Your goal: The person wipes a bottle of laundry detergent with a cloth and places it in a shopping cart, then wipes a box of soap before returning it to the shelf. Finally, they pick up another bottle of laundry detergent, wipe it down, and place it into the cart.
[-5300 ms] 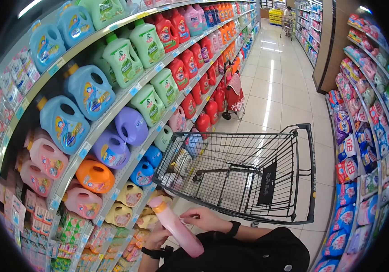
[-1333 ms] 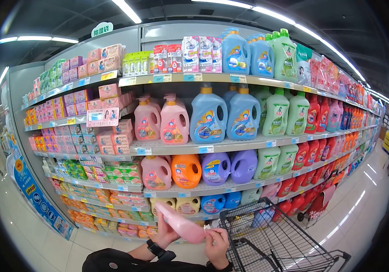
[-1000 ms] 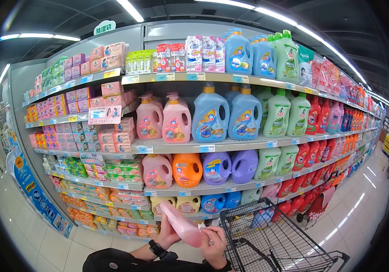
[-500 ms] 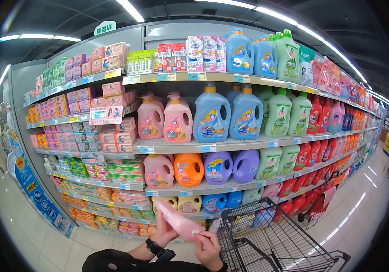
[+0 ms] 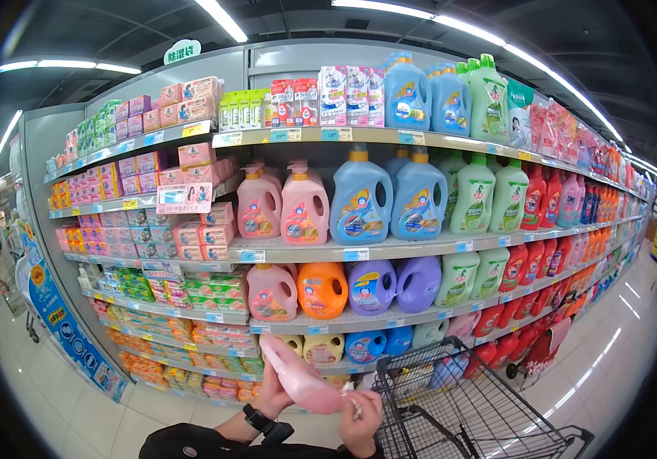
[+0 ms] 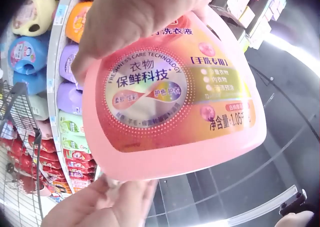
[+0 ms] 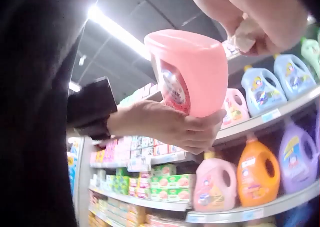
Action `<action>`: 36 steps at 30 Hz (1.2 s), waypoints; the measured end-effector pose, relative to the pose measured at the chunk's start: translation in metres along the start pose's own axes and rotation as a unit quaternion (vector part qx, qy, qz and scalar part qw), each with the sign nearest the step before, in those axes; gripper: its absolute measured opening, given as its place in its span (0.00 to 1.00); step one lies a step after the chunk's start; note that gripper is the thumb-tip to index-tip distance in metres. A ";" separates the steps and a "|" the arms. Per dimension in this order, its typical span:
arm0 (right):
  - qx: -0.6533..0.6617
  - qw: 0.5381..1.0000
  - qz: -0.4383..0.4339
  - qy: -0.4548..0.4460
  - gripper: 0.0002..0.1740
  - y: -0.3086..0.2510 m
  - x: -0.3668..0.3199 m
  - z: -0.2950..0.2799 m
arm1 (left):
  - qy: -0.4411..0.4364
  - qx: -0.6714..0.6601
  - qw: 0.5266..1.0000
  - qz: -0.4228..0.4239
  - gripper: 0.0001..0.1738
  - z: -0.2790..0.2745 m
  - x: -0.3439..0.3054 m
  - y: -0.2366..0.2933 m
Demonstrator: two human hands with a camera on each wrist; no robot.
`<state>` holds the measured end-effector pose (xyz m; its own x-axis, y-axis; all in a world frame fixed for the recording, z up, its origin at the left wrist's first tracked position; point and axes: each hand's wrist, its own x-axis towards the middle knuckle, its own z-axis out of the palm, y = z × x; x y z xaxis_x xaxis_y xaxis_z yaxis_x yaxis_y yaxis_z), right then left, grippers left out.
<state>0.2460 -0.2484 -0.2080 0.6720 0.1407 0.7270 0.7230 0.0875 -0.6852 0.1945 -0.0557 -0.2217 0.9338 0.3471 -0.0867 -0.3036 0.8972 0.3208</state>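
A pink laundry detergent bottle (image 5: 303,380) lies tilted in my left hand (image 5: 272,394), its base toward my right hand. In the left wrist view, the left fingers (image 6: 132,19) wrap round the upper part of the bottle, above its printed label (image 6: 150,82). My right hand (image 5: 362,422) pinches a crumpled white tissue (image 7: 245,35) close by the bottle's base. From the right wrist view, the left hand (image 7: 167,127) supports the bottle from underneath.
A shopping cart (image 5: 451,398) stands at the right front. Ahead, shelves hold detergent bottles, with blue (image 5: 361,199), orange (image 5: 322,289) and purple (image 5: 419,284) ones among them. Small boxed goods (image 5: 214,287) fill the left shelves. A red patterned trolley (image 5: 546,348) stands beyond the cart.
The view has swung left from the aisle to face the shelves. In the last half second, my right hand has moved with the tissue from the bottle's side to its base end.
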 end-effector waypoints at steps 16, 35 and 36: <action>0.338 0.849 0.380 -0.145 0.13 0.068 0.020 -0.002 | -0.040 0.132 0.987 -0.078 0.43 0.039 -0.013 -0.022; 0.262 0.827 0.437 -0.238 0.11 0.068 0.017 -0.012 | -0.088 -0.475 0.777 -0.404 0.39 0.038 -0.019 -0.002; 0.292 0.808 0.444 -0.256 0.11 0.076 0.009 -0.015 | -0.082 -0.616 0.620 -0.479 0.38 0.044 -0.025 0.002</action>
<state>0.3093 -0.2557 -0.2528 0.6221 0.7797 -0.0716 -0.3064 0.1582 -0.9387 0.1790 -0.0750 -0.1771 0.7732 -0.4485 0.4483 0.5857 0.2341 -0.7760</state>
